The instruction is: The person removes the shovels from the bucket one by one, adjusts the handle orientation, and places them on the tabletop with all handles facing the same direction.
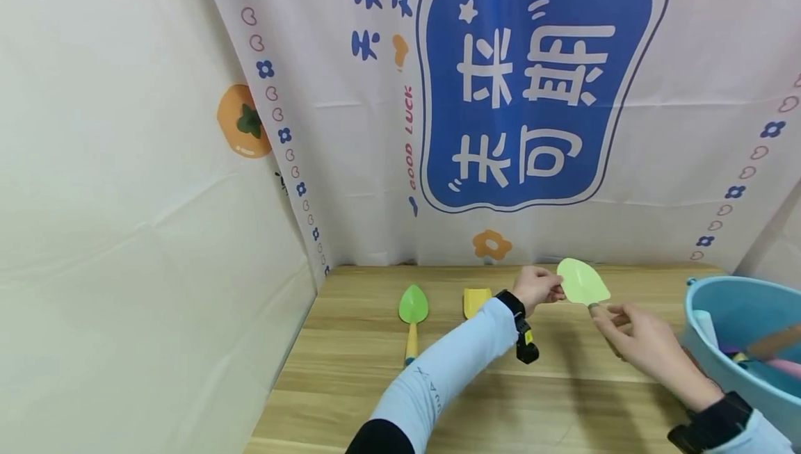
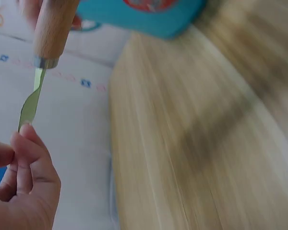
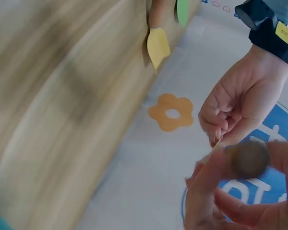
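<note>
Gripping is done nearest by the right hand (image 1: 644, 341): the smooth wooden handle (image 2: 56, 28) of the light-green trowel (image 1: 583, 283) is held between curled thumb and fingers, up above the table (image 1: 350, 343). Just beside it, a round blue bucket (image 1: 738, 301) is loaded with a wooden piece (image 1: 776, 344) and a pink piece (image 1: 786, 368). The thin, leaf-shaped blade (image 2: 29, 109) is pinched at its edge by the left hand (image 1: 535, 288). Farther left, a green trowel (image 1: 413, 304) and a yellow shovel (image 1: 477, 301), partly hidden by the left forearm (image 1: 447, 363), are laid on the streaked wood grain. Space is bounded by a creased white sheet (image 1: 125, 231) and, behind, a printed cloth (image 1: 369, 183).
</note>
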`<state>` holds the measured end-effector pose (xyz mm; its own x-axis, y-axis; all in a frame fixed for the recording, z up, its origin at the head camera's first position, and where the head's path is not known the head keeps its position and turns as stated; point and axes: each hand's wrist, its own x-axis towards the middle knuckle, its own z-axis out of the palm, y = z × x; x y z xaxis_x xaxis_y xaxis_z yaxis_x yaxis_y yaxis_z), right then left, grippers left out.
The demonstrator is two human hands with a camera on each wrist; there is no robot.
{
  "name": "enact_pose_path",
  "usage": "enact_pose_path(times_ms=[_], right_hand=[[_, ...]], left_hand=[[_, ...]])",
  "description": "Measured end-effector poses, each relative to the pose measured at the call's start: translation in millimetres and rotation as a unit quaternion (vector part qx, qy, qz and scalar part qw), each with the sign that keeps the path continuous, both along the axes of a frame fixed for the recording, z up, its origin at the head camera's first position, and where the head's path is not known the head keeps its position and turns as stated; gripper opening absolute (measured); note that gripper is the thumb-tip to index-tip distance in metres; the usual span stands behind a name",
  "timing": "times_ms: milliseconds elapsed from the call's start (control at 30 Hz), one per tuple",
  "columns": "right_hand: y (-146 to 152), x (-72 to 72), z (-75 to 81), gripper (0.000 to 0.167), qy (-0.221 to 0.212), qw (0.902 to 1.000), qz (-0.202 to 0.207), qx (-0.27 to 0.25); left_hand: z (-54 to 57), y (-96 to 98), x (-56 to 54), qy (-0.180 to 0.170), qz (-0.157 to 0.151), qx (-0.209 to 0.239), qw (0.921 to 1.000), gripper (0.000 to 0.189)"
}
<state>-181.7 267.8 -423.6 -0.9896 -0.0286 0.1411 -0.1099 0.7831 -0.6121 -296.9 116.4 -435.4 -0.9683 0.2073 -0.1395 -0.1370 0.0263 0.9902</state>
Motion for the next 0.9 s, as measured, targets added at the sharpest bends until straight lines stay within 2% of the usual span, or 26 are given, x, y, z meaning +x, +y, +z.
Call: enact_pose_path(times_ms=[133,300,467,600,767,900], right_hand=[[0.4,-6.1,-15.1,0.055,-0.051,0.9987,-0.003,0.007],[-11.1,-16.1,-41.9,0.045,-0.084,0.9957,0.000,-0.039],[-34.7,-28.2,-65.9,0.051,-0.088,0.9936,-0.016,-0.070],[-48.9,-39.6,-86.3,0.050,-0.088,0.9928,-0.021,-0.079],[-55.1,-49.8,-108.7,0.044,-0.091,0.9922,-0.033,-0.079],[-55.2,-51.9,-117.7,0.043,-0.086,0.9936,-0.038,-0.063]], left_hand=[[-10.2,-8.6,-8.4,0.004,-0.005,-0.022,0.9997,0.012],[-31.2,-14.6,-17.4,-0.002,0.008,-0.044,0.9990,0.010],[-61.1,-20.4,-31.0,-0.007,0.043,-0.084,0.9955,0.009],[-80.8,-26.1,-40.6,-0.020,0.081,-0.124,0.9888,0.003],[-93.4,-27.9,-43.3,-0.028,0.092,-0.166,0.9814,0.007],[-98.5,-24.6,-40.7,-0.021,0.094,-0.185,0.9781,0.010]])
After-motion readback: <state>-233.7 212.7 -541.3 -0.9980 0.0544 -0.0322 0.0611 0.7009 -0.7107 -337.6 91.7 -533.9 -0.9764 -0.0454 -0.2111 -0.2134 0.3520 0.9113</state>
